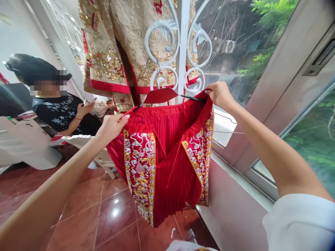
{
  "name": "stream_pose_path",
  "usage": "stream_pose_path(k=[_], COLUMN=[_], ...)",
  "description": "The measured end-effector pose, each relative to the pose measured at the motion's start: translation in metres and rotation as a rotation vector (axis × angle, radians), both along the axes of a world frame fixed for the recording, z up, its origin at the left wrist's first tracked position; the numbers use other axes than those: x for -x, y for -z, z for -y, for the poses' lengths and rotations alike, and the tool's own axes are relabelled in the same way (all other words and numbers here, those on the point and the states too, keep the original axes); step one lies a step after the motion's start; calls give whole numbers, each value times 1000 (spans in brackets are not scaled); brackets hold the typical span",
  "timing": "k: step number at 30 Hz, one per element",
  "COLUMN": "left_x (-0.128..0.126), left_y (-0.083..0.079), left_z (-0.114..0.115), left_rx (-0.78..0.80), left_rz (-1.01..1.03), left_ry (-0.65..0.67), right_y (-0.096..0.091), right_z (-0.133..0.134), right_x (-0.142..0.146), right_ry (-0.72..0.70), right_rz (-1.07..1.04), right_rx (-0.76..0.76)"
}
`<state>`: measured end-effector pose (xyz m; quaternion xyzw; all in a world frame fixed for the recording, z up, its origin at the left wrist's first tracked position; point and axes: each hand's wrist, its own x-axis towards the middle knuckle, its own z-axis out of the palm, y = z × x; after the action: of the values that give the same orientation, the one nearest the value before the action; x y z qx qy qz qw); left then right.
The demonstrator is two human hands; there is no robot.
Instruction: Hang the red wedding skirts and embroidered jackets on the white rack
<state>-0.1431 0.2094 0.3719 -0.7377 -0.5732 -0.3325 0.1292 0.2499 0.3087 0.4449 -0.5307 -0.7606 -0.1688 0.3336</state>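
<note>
A red pleated skirt [170, 174] with gold and silver embroidered panels hangs in front of me from a clothes hanger [158, 78]. My left hand [113, 128] is closed on the skirt's waistband at its left end. At the right end, my right hand [220, 94] pinches the waistband, higher than the left. Between the two hands the waistband is spread, and its front edges fall apart with thin red ties dangling. The hanger's dark arms show inside the waist, below a red piece at its middle.
Behind the skirt, a gold-embroidered garment [110, 66] with red trim hangs by a white scrollwork metal frame [184, 42]. A person in a dark cap [65, 111] sits at the left with a phone. A window ledge [235, 181] runs along the right, above red floor tiles [115, 212].
</note>
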Motion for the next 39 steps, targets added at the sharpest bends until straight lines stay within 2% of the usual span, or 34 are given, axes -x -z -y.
stream_pose_path(k=[3, 5, 7, 9, 12, 16, 18, 21, 24, 26, 28, 30, 32, 34, 36, 39], left_x=[5, 12, 19, 24, 27, 27, 28, 28, 23, 17, 13, 13, 19, 29, 40, 55], left_y=[-3, -8, -14, -20, -24, -24, -26, -27, -25, -22, -19, -17, -15, -11, -5, 5], left_z=[1, 0, -2, -5, -8, -10, -9, -4, 3, 8, 12, 13, 12, 10, 10, 13], left_rx=[19, 40, 56, 70, 103, 133, 131, 87, 56, 44, 21, -12, -4, 105, 266, 398], left_rz=[-32, -52, -83, -119, -153, -169, -185, -228, -244, -224, -187, -116, 44, 297, 557, 828], left_ry=[-18, -41, -72, -93, -91, -90, -111, -163, -188, -186, -178, -156, -63, 99, 242, 270], right_y=[-2, 1, 5, 8, 8, -7, -19, -29, -13, 12, 40, 58, 60, 49, 34, 21], right_z=[12, 28, 42, 50, 44, 22, 23, 48, 89, 110, 120, 117, 101, 77, 50, 16], right_x=[0, -4, -13, -24, -35, -29, -20, -5, 13, 27, 40, 50, 53, 50, 47, 50], right_ry=[102, 110, 18, -118, -222, -243, -213, -74, 88, 93, 43, -16, -63, -122, -242, -525], right_rz=[123, 298, 455, 519, 450, 313, 285, 369, 518, 595, 656, 666, 560, 363, 188, 128], right_rx=[21, 44, 107, 198, 276, 216, 160, 75, 59, 126, 198, 240, 241, 163, 65, 26])
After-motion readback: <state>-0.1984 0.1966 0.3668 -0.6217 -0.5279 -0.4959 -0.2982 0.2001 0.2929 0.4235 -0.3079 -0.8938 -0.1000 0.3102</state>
